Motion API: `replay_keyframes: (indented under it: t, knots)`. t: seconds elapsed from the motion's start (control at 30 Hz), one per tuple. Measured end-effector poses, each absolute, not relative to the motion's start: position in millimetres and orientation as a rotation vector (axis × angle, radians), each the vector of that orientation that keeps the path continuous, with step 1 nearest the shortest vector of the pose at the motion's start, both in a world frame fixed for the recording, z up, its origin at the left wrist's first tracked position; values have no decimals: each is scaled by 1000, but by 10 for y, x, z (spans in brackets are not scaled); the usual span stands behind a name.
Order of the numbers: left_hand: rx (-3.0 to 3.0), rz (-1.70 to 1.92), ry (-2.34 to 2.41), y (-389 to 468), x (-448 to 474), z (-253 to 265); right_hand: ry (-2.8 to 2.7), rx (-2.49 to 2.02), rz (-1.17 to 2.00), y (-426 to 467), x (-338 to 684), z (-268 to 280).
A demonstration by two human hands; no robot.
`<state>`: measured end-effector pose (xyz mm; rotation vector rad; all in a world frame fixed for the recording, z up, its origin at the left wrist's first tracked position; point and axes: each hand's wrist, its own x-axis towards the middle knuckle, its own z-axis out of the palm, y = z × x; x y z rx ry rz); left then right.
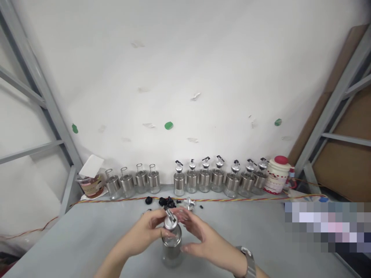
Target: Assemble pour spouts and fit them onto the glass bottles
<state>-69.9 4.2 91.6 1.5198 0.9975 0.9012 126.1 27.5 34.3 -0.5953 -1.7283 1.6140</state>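
Observation:
A glass oil bottle [171,256] with a steel band and a silver-and-black pour spout [171,221] stands upright on the table in front of me. My left hand [147,229] grips it at the neck, thumb across the front just below the spout. On the other side, my right hand [199,237] is curved with its fingers apart, the fingertips close to the spout and the thumb beside the steel band. Whether the right hand touches the glass I cannot tell. Behind the hands lie small black caps [163,202] and silver spout parts [189,203].
Along the back stand several bottles without spouts [141,178] on the left and several with spouts [205,179] on the right. A jar [91,187] and a cream container with a red lid [276,175] flank them. A twisted red-yellow wire [237,199] crosses the table [87,227].

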Motion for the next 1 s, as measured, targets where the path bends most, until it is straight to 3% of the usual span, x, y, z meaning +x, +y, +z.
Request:
replay_keyframes:
  t: [0.17,0.4,0.63,1.0]
  knots:
    - [1460,903,810,-11,-709,865,-1533,-359,1856,327,1208,504]
    - [1322,1083,1022,-152,-437,807,-1517,-292,2009,384,1165,644]
    - [1076,1115,1090,-26,-409,700,-1624,-394,1951,385,1037,730]
    - [946,1260,979,144,-394,454,-1751,-415,1551,362,840,724]
